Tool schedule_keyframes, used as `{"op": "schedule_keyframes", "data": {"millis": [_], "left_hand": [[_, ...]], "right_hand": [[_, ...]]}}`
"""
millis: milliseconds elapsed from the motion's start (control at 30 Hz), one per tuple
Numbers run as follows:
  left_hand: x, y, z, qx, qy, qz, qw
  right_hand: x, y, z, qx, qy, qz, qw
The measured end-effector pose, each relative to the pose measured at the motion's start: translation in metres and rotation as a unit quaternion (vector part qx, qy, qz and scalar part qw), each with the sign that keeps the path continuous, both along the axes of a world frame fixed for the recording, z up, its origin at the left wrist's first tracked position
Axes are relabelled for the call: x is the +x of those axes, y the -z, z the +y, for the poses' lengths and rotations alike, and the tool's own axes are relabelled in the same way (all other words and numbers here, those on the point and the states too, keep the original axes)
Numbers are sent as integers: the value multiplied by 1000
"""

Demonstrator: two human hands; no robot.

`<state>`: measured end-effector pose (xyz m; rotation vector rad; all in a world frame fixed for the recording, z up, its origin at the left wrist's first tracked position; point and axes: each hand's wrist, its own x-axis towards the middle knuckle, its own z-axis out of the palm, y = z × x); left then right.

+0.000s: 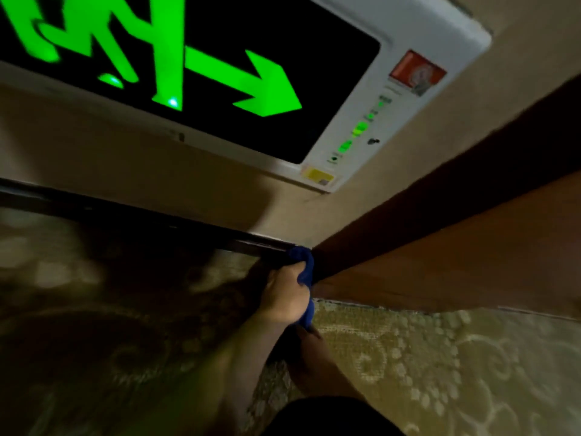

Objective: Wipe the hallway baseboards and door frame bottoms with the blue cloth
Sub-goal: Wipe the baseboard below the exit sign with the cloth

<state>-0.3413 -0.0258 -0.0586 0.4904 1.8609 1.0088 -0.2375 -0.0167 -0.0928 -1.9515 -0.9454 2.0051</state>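
Note:
My left hand (284,294) grips the bunched blue cloth (303,258) and holds it against the corner where the dark baseboard (157,215) meets the bottom of the brown wooden door frame (440,247). The cloth's top touches the end of the baseboard, and its tail hangs down behind the hand. My right hand (309,339) lies in shadow just below the cloth's tail, low over the carpet. I cannot make out its fingers.
A lit green exit sign (220,73) in a white housing is mounted low on the beige wall above the baseboard. Patterned carpet (440,357) covers the floor. The left part of the floor lies in deep shadow.

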Motion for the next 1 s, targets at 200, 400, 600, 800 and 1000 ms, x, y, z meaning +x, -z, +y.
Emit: {"op": "schedule_keyframes", "data": {"millis": [200,400,600,800,1000], "left_hand": [[7,-3,-8,56,-35,-2,998],[-26,-3,-40,30,-213,-121,969],[-29,13,-77,20,-367,-196,909],[-40,20,-74,77,-385,-293,872],[-61,28,-67,33,-279,-278,919]], "right_hand": [[1,-26,26,59,-136,-99,984],[-19,-77,46,78,-225,-99,966],[-58,-72,30,117,-355,-169,912],[-75,-55,0,210,-90,-205,952],[-114,-62,4,156,125,-94,975]]}}
